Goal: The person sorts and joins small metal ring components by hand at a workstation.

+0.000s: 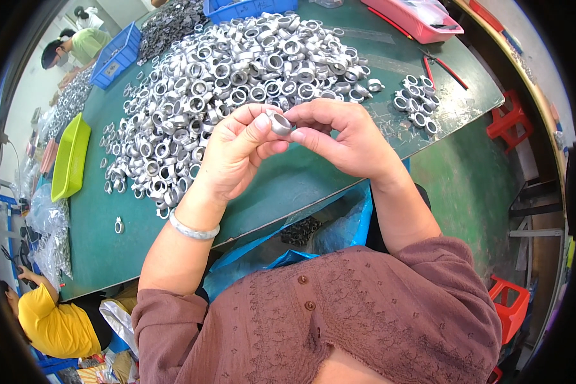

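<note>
My left hand (237,153) and my right hand (342,137) meet above the near edge of the green table (288,185). Between their fingertips they pinch one small silver metal ring (280,123). Just behind the hands lies a big heap of the same silver rings (230,83). A pale bangle (192,230) sits on my left wrist.
A small cluster of rings (418,102) lies to the right, next to red-handled pliers (443,65). A pink tray (416,16), blue crates (116,56) and a lime-green tray (69,157) ring the table. A blue bag (339,224) hangs below the edge. Other people sit at the left. Red stools (509,118) stand on the right.
</note>
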### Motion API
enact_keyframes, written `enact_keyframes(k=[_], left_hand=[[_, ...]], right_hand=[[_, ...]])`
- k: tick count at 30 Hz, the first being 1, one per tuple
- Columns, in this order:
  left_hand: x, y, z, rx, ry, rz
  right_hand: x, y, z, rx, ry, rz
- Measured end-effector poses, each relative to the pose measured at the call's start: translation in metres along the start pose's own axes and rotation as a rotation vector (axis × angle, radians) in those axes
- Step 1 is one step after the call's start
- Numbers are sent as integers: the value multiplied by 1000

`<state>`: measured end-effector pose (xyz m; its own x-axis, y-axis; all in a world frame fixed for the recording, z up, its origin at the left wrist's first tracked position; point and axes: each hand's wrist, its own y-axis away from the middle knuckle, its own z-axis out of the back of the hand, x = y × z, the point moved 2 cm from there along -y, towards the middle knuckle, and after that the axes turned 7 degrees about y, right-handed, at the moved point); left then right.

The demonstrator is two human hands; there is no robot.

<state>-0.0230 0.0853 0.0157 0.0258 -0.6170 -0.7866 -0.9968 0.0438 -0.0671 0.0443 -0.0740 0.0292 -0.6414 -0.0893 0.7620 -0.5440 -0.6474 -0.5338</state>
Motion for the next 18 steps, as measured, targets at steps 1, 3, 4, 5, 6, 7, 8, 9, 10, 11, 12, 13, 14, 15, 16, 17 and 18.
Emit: enact_keyframes(k=[1,3,4,5,6,7,8,9,10,11,12,13,14,15,16,17,18], left_hand=[[0,0,0,0,0,0],[1,0,1,-11,29,24],[1,0,1,-11,30,25],[0,0,1,-10,25,25],[0,1,1,-9,21,25],[0,1,1,-9,21,25],[0,1,1,-5,27,29],[0,0,1,-1,32,34],[0,0,1,0,33,34],[0,1,2,5,53,45],[0,1,3,9,73,55],[0,0,4,10,73,56],[0,0,5,7,80,61],[0,0,6,4,88,66],[0,0,6,4,88,65],[0,0,6,6,90,64],[0,0,6,8,92,62]], right_hand=[[-1,0,0,0,0,0],[-2,0,0,4,-18,-12],[-2,1,0,3,-17,-13],[-2,0,0,10,-14,-20],[-1,0,0,16,-11,-27],[-1,0,0,16,-11,-26],[-1,0,0,18,-13,-29],[-1,0,0,19,-15,-31],[-1,0,0,18,-15,-31],[-2,0,-1,15,-17,-29],[-3,0,-1,12,-20,-27],[-2,1,-1,12,-20,-27],[-1,1,-2,-2,-30,-33],[0,0,-2,-16,-41,-39],[0,0,-3,-15,-41,-39],[-1,0,-3,-25,-47,-41],[-1,0,-4,-34,-53,-43]])
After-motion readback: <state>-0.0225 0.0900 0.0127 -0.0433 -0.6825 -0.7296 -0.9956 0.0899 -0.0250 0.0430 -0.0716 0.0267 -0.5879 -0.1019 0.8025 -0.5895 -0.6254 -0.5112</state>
